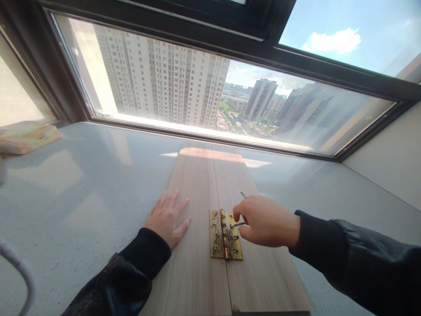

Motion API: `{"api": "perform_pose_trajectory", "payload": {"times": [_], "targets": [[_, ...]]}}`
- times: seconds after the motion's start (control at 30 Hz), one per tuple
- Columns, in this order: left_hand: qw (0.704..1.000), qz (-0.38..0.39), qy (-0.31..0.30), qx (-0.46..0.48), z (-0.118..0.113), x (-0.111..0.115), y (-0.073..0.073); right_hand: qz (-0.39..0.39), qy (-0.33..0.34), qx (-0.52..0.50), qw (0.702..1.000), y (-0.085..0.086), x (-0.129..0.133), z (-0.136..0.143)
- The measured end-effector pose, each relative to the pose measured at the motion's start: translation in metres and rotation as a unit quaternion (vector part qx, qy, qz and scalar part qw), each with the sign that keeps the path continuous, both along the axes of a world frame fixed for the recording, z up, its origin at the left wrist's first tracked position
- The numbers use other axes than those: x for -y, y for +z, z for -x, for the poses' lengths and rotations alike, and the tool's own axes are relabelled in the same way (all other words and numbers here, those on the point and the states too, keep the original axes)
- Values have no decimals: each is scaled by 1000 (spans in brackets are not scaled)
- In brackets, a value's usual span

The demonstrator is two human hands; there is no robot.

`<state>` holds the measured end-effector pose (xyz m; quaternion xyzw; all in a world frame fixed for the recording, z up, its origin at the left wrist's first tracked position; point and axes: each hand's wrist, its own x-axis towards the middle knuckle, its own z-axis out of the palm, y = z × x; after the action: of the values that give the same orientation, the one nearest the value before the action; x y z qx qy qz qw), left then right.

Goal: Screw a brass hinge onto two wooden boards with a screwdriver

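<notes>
Two pale wooden boards (197, 184) lie side by side, with a narrow seam running between them. A worn brass hinge (217, 235) lies flat across the seam, screws showing in several of its holes. My right hand (268, 221) is closed around a thin metal hex key (241, 224). One end of the key reaches a screw on the hinge's right leaf, while another thin end sticks out above my knuckles; its middle is hidden by my fingers. With fingers spread, my left hand (169, 218) rests flat on the left board, left of the hinge.
The boards lie on a speckled white countertop (88, 210) below a dark-framed window (210, 140). At the far left is a yellowish block-like packet (29, 137). A grey curved tube or cable (23, 272) runs along the lower left edge. A white wall (388, 149) stands on the right.
</notes>
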<state>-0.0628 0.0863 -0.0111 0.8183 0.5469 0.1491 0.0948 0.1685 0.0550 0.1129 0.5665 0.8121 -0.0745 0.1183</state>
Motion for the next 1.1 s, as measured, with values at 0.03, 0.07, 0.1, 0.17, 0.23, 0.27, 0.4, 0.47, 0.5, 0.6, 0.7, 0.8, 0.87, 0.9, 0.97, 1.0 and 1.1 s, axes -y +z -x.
{"api": "perform_pose_trajectory", "payload": {"times": [0.03,0.07,0.1,0.17,0.23,0.27,0.4,0.47,0.5,0.6,0.7,0.8,0.87,0.9,0.97,1.0,1.1], "targets": [[1000,-3,-1,1,0,0,0,37,-47,-68,996,0,-1,-4],[1000,-7,-2,1,0,0,-1,80,-94,-143,982,-1,-2,-9],[1000,-12,0,2,-1,1,-1,121,-143,-219,958,-3,-3,-13],[1000,-28,8,7,-2,3,-2,148,-240,-348,894,-9,-1,-20],[999,-42,17,14,-3,4,-2,107,-302,-425,846,-18,3,-25],[999,-47,20,17,-4,5,-2,65,-314,-443,837,-23,5,-25],[999,-45,16,14,-3,4,-3,-131,-307,-556,761,-42,4,-17],[999,-32,7,4,-1,3,-3,-168,-311,-695,626,-49,-2,-6],[1000,-23,2,-2,0,2,-3,-184,-313,-752,551,-51,-5,-1],[1000,0,-8,-15,2,-1,-2,-220,-308,-826,417,-53,-10,8],[1000,-4,-3,-16,2,0,-2,-141,-245,-870,405,-51,-6,2],[1000,-17,2,-10,1,2,-2,23,-150,-881,447,-51,-4,-11],[1000,-30,4,-4,0,3,-2,60,-130,-875,462,-52,-7,-16],[999,-37,6,-1,-1,3,-2,42,-146,-875,460,-54,-8,-16],[999,-45,10,2,-1,4,-3,-71,-218,-867,443,-57,-10,-10],[999,-45,10,1,0,3,-3,-146,-258,-851,434,-59,-10,-4],[999,-32,-2,-4,1,2,-3,-316,-309,-789,426,-61,-5,16]]}}
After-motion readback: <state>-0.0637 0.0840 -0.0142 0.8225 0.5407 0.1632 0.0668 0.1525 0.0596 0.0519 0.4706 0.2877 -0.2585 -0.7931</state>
